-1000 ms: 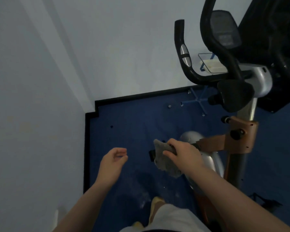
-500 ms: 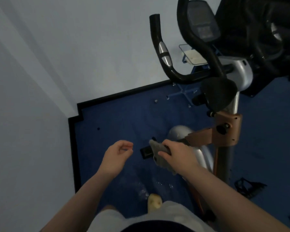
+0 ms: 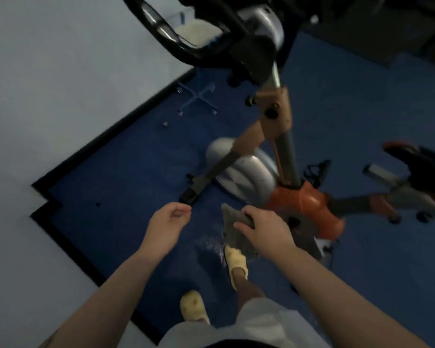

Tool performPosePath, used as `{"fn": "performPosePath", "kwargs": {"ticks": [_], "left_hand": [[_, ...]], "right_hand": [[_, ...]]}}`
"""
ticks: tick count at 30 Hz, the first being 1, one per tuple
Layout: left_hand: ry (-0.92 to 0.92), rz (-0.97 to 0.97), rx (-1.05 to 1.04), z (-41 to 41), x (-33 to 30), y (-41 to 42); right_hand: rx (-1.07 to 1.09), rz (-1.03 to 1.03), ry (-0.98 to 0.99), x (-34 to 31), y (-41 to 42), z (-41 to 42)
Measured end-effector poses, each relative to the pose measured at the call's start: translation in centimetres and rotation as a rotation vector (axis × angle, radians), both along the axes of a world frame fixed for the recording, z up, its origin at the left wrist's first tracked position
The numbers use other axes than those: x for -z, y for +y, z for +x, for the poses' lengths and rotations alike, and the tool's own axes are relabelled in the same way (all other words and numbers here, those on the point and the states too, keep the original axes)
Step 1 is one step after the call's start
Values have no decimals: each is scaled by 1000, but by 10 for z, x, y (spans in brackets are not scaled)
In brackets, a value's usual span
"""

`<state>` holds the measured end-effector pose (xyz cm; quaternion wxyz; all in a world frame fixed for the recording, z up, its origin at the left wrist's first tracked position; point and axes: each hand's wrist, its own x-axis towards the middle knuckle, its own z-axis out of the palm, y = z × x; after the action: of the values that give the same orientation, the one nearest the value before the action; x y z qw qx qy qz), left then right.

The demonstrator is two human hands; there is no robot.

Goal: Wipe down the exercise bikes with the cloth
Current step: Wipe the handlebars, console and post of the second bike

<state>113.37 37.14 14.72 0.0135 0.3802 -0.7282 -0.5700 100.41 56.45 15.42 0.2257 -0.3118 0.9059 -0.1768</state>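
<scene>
**Gripping a soft cloth low beside the bike frame**

Holding the crumpled grey-brown cloth (image 3: 232, 223) in our right hand (image 3: 264, 229), we have thumb and fingers (image 3: 244, 226) curled round its upper fold, the rest hanging loose just beside the orange housing (image 3: 304, 204) of the exercise bike with its silver flywheel cover (image 3: 244, 172). We judge the cloth light and limp; bunched in the palm it should wipe better than pinched at one edge. Whether it touches the frame we cannot tell. Our left hand (image 3: 167, 223) hovers apart from it, its fingers loosely bent and holding nothing.

The bike itself looks heavy and rigid, with curved black handlebars (image 3: 186, 50) near the top of the view. It stands on dark blue floor (image 3: 126, 172) edged by a black skirting strip (image 3: 68, 234) below pale walls (image 3: 48, 84). The floor glistens near our yellow slippers (image 3: 236, 259), perhaps wet, so it may be slippery underfoot. A second machine (image 3: 412, 172) stands to the right.
</scene>
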Motion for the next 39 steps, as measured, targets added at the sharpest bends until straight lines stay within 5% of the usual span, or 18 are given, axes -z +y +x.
{"fn": "performPosePath", "kwargs": {"ticks": [8,19,29,39], "left_hand": [[-27,77,443,-29,3,103],[-4,-13,647,-71,16,270],[94,8,666,-132,3,496],[80,-66,600,-211,3,559]], "right_hand": [[287,61,48,-15,115,48],[439,61,137,-27,295,40],[451,144,142,-42,511,7],[384,124,181,-36,593,-89]]}}
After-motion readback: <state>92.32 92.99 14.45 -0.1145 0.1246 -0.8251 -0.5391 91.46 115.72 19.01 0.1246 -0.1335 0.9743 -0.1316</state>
